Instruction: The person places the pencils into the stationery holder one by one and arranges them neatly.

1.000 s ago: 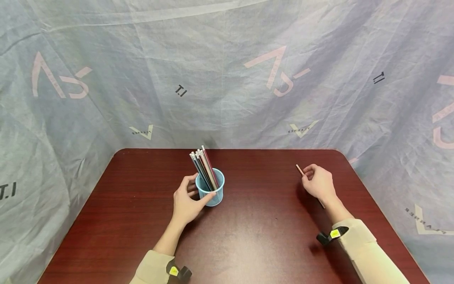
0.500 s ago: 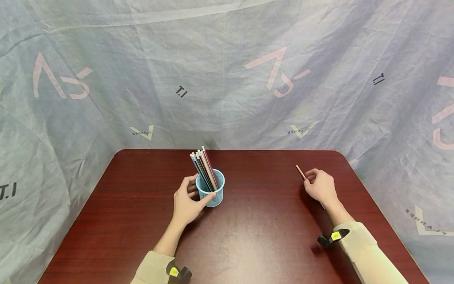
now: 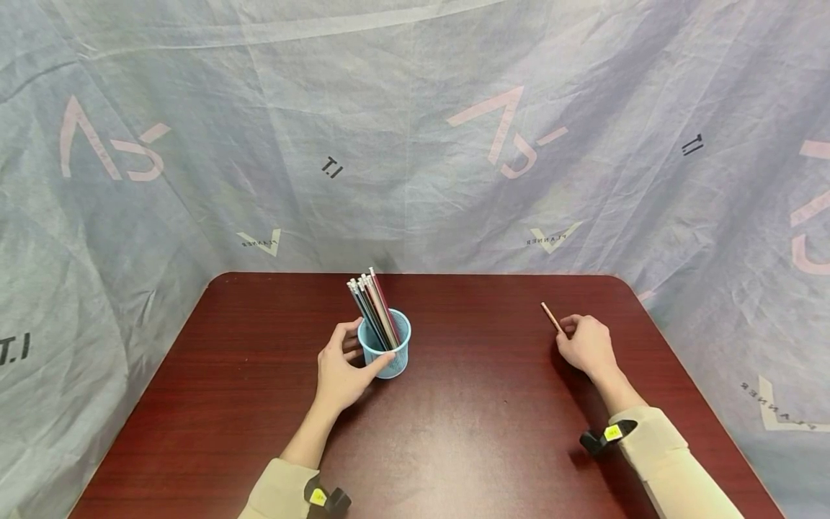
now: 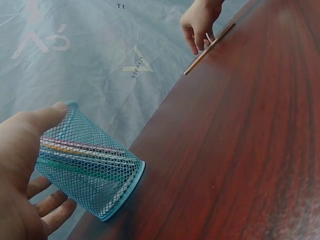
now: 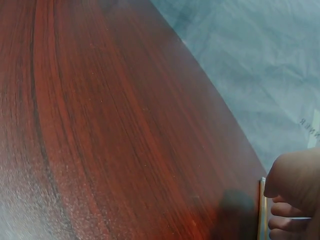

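Note:
On the table, left of centre in the head view, stands a light-blue mesh pencil cup (image 3: pixel 385 364) with several pencils (image 3: pixel 372 306) leaning in it, white ends up. My left hand (image 3: pixel 344 371) grips its side, thumb at the near rim and fingers round the far left. The left wrist view shows the pencils through the mesh (image 4: pixel 95 170). Toward the right of the table my right hand (image 3: pixel 590 346) pinches a single brownish pencil (image 3: pixel 550 315), low over the tabletop. Its near part is hidden under the hand. In the right wrist view the pencil (image 5: pixel 261 210) runs beside the curled fingers.
The dark red wood-grain table (image 3: pixel 454 432) has rounded far corners. A grey cloth (image 3: pixel 402 180) with printed letters hangs behind it and on both sides. Black cameras with yellow labels sit at the left wrist (image 3: pixel 327 499) and the right wrist (image 3: pixel 606 435).
My right hand has shifted slightly nearer me, baring more of the pencil's far end, whose tip stays about where it was. The left hand and the cup have kept their place.

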`<state>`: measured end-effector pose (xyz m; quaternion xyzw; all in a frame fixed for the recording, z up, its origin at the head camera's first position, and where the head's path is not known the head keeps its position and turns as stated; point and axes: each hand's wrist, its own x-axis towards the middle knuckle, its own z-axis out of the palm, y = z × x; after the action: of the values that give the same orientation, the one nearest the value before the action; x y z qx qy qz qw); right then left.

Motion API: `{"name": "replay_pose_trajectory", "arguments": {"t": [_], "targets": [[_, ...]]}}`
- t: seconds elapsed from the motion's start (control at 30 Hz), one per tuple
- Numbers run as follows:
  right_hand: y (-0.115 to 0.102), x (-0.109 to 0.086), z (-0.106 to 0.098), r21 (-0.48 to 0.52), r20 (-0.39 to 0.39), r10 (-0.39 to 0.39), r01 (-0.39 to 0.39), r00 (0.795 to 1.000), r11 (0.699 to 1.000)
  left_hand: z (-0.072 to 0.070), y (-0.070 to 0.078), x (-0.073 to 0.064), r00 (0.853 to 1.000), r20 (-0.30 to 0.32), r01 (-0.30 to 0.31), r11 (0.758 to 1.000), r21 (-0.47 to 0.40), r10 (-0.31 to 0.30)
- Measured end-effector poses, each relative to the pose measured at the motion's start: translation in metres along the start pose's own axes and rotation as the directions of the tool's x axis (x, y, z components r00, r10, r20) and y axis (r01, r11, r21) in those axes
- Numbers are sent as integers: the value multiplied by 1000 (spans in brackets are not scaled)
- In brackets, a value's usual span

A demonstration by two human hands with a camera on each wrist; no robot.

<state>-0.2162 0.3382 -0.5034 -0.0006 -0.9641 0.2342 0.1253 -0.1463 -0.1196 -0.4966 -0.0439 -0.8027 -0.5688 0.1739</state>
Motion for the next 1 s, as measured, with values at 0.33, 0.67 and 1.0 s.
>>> {"name": "replay_pose_trajectory", "arguments": {"t": [0.33, 0.67, 1.0], "targets": [[3, -1, 4, -21, 32, -4, 4, 999, 1000, 2, 3, 1, 1000, 1, 8, 1000, -3, -8], [3, 7, 2, -46, 47, -64, 66, 997, 997, 3, 3, 4, 1000, -17, -22, 1000, 19, 23], [-15, 8, 1, 7, -4, -111, 111, 994, 994, 4, 1, 0, 999, -32, -5, 999, 38, 6]]}}
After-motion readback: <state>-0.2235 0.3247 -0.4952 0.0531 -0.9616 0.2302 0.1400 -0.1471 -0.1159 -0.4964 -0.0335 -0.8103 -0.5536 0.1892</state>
